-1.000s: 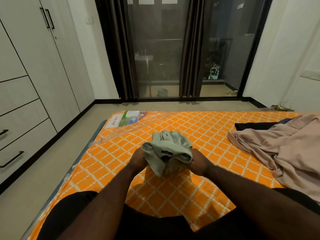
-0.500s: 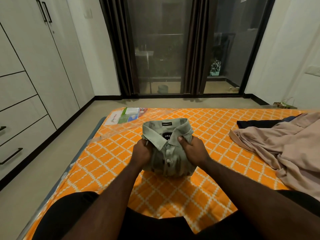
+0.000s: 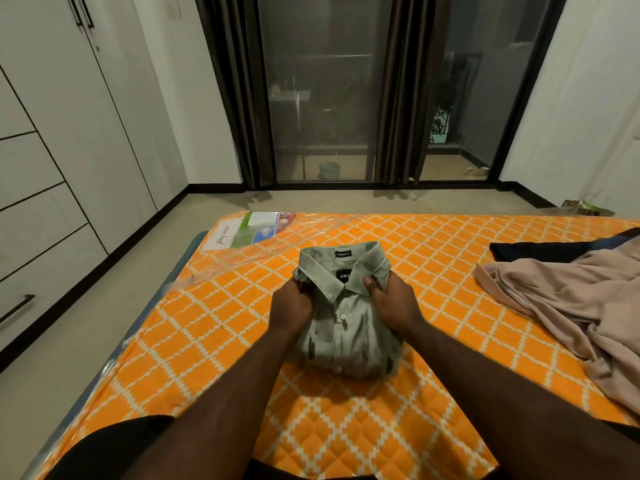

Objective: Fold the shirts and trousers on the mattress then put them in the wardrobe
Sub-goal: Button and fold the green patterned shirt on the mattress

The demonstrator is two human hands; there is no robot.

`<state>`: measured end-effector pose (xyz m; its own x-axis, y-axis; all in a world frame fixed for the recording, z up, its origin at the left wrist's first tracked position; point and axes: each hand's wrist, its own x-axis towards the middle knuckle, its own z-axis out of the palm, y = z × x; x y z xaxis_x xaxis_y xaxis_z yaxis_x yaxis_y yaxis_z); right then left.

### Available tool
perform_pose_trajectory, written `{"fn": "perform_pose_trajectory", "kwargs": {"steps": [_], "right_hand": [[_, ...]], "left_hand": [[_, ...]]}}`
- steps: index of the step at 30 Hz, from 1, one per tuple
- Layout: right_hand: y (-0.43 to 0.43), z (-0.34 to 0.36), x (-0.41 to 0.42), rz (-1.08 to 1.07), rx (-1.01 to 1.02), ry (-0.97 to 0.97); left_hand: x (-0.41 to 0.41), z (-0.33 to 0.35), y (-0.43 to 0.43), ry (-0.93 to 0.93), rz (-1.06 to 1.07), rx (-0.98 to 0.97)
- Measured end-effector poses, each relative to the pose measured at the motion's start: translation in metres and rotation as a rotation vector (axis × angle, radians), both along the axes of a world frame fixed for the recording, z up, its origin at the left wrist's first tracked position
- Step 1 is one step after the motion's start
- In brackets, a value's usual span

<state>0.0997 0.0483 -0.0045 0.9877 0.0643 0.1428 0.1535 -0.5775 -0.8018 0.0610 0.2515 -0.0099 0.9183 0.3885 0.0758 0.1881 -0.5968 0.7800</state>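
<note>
On mattress, folded shirt, beige garment rightward

Single head-worn wide-angle view, forward and down, close over the mattress toward the glass doors

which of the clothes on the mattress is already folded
The pale green shirt, collar on top, gripped by the left hand and right hand. The beige garment and the dark garment behind it lie loose at the right.
</note>
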Motion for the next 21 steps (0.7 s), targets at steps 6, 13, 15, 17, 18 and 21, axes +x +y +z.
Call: {"fn": "perform_pose_trajectory", "kwargs": {"steps": [6,13,15,17,18,21], "right_hand": [[-0.004,-0.046,0.037,-0.078,-0.318,0.281],[-0.004,-0.048,0.031,-0.082,-0.068,0.453],[-0.008,-0.04,0.033,-0.111,0.012,0.519],[-0.013,-0.03,0.034,-0.145,0.059,0.552],[-0.015,-0.026,0.033,-0.159,0.097,0.575],[-0.018,-0.014,0.023,-0.117,0.294,0.758]], "left_hand": [[0.029,-0.05,0.004,0.277,0.024,-0.017],[0.02,-0.037,0.001,0.334,0.105,-0.18],[0.017,-0.03,0.003,0.399,0.15,-0.208],[0.016,-0.027,0.005,0.401,0.189,-0.209],[0.015,-0.025,0.006,0.388,0.207,-0.205],[0.014,-0.02,0.002,0.386,0.259,-0.297]]}}
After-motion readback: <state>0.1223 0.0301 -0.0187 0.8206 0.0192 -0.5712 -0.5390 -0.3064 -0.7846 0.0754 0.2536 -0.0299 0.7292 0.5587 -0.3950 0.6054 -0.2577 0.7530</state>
